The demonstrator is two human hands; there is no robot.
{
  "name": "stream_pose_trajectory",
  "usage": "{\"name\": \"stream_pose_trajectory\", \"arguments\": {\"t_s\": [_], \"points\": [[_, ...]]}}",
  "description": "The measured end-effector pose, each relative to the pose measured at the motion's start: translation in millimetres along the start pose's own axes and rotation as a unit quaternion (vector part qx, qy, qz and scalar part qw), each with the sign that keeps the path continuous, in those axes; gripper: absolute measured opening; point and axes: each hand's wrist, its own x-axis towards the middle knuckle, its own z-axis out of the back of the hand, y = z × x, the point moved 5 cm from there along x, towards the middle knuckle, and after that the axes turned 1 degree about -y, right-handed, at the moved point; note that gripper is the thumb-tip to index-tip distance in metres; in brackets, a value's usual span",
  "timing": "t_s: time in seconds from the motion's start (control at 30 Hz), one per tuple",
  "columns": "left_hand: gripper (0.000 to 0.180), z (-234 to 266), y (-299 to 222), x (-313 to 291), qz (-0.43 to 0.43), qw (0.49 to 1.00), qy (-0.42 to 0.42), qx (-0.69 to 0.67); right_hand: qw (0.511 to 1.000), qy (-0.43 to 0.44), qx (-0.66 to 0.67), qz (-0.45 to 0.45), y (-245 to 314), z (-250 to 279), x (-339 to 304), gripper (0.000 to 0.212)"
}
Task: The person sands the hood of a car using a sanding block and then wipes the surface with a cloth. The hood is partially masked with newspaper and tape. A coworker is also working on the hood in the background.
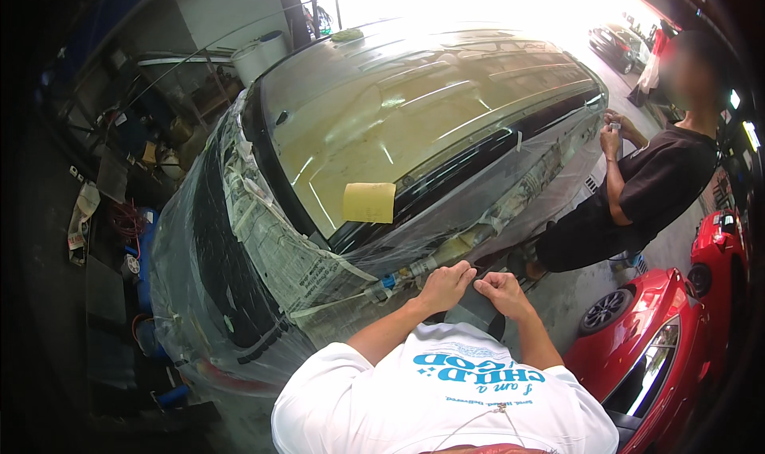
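Observation:
My left hand [448, 286] and my right hand [504, 294] are close together in front of my body, fingers closed in a pinch. A dark grey sheet [472, 310], which looks like sandpaper, hangs between them, its upper edge in my fingers. Beyond my hands stands a car with a dull yellowish roof [390, 95]. A yellow rectangular sheet [369, 203] lies on the near edge of the roof, with its underside hidden. Newspaper [299, 267] and clear plastic film [179, 294] cover the car's sides and front, held with tape.
A person in dark clothes [665, 175] stands at the right beside the car, hands near its edge. Red cars [637, 318] are parked at my right. A blue tank [146, 255], a hose and clutter line the left side. A greenish pad [347, 35] rests on the far roof edge.

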Motion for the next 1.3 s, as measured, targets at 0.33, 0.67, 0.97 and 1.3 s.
{"name": "stream_pose_trajectory", "arguments": {"t_s": [0.33,0.67,0.97,1.3], "points": [[0.035,23,21,-10,0.084,0.975,-0.098,-0.180,0.995,0.059,0.066,-0.047,0,-3,1,0.039],[0.032,14,30,-17,0.106,0.971,-0.102,-0.186,0.994,0.034,0.106,-0.024,-3,2,4,0.039],[0.028,10,19,-19,0.043,0.986,-0.156,-0.041,1.000,0.007,0.016,0.013,2,13,-4,0.038],[0.026,12,-2,-18,0.012,0.991,-0.134,-0.016,0.999,-0.017,0.018,0.045,4,23,-16,0.034]]}}
